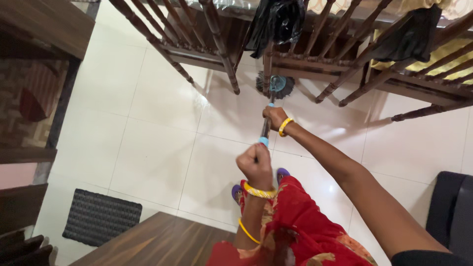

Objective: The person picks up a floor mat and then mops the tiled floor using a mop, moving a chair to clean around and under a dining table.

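I hold a mop by its dark handle (266, 125), which has a light blue grip at the top end. My left hand (255, 165) is closed around that top end, close to my body. My right hand (275, 117) grips the handle farther down, arm stretched forward. The round mop head (277, 84), dark strands with a blue hub, rests on the white tiled floor (152, 148) under the edge of a wooden chair (217, 44). Yellow bangles sit on both wrists.
Several wooden chairs (364, 54) and a table stand at the top, with black cloth (278, 19) hanging over one. A dark woven mat (101, 216) lies at the lower left. Wooden furniture (44, 29) stands at the left, a dark seat (451, 212) at the right.
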